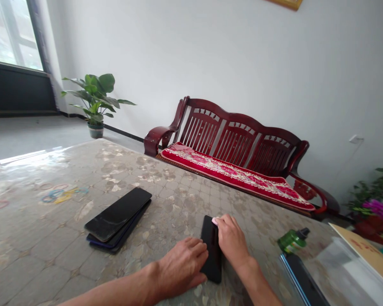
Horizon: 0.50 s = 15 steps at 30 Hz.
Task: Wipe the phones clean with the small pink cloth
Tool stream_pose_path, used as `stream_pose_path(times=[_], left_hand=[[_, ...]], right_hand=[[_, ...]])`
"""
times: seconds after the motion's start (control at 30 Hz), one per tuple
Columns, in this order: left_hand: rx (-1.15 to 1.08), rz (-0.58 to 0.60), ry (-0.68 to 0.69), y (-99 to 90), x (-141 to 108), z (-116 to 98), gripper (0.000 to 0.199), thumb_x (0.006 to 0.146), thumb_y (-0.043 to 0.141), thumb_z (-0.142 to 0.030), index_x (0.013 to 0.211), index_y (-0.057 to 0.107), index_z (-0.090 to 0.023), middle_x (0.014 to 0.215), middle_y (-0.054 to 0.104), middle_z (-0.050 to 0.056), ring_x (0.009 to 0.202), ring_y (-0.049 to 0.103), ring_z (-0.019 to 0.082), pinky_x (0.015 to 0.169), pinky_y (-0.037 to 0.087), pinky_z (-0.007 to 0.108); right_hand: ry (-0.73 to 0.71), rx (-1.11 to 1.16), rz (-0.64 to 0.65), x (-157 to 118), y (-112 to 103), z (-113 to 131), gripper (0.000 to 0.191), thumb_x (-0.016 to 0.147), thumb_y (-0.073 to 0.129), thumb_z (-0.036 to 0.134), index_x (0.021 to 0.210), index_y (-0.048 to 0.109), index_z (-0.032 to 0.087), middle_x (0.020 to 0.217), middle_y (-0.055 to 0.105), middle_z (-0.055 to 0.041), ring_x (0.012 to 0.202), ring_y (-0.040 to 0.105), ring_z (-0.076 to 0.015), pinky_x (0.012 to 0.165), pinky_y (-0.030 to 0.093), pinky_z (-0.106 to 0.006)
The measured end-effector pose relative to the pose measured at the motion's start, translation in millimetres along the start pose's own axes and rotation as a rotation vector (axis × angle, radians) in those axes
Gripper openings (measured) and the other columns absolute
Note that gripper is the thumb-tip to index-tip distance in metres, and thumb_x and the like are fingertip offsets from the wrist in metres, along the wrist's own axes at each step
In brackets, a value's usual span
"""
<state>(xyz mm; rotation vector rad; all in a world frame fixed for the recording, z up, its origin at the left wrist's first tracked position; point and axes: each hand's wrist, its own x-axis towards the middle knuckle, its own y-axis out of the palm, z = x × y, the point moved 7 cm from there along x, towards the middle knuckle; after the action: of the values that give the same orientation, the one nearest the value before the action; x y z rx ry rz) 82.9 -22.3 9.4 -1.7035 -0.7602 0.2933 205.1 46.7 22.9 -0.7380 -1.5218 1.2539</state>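
Note:
A black smartphone (pixel 213 255) lies flat on the patterned table cover, in front of me. My left hand (pixel 185 263) is closed at its left edge, fingertips and thumb against the phone. My right hand (pixel 231 238) rests on the phone's upper right part, its fingers pressed together. At those fingertips shows a small pale pink bit (pixel 215 221), too small to name. To the left is a stack of several dark phones (pixel 119 214), the top one with its black face up.
Rubber bands (pixel 62 194) lie at the far left of the table (pixel 166 221). On the right are a green bottle (pixel 292 241) lying tilted, more phones (pixel 301 276) and a clear plastic box (pixel 347 267). Behind stand a red wooden bench (pixel 236 136) and a potted plant (pixel 96 100).

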Motion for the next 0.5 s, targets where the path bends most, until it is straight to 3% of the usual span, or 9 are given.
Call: stream_pose_path(times=[0.27, 0.5], left_hand=[[0.023, -0.009, 0.004, -2.2, 1.0, -2.1, 0.027, 0.088, 0.069, -0.036, 0.104, 0.059, -0.017, 0.110, 0.064, 0.007, 0.104, 0.059, 0.026, 0.097, 0.047, 0.036], [0.024, -0.004, 0.002, -0.5, 0.3, -1.5, 0.026, 0.090, 0.067, -0.037, 0.104, 0.058, -0.017, 0.111, 0.064, 0.008, 0.106, 0.059, 0.026, 0.098, 0.046, 0.036]], right_hand=[[-0.043, -0.008, 0.053, -34.9, -4.2, 19.7, 0.038, 0.090, 0.044, 0.002, 0.115, 0.065, 0.022, 0.100, 0.063, -0.0057, 0.095, 0.057, -0.0210, 0.086, 0.045, -0.031], [-0.009, -0.047, 0.018, -4.6, -1.1, 5.3, 0.034, 0.092, 0.046, 0.004, 0.109, 0.068, 0.022, 0.099, 0.065, -0.0058, 0.096, 0.057, -0.0212, 0.086, 0.044, -0.030]])
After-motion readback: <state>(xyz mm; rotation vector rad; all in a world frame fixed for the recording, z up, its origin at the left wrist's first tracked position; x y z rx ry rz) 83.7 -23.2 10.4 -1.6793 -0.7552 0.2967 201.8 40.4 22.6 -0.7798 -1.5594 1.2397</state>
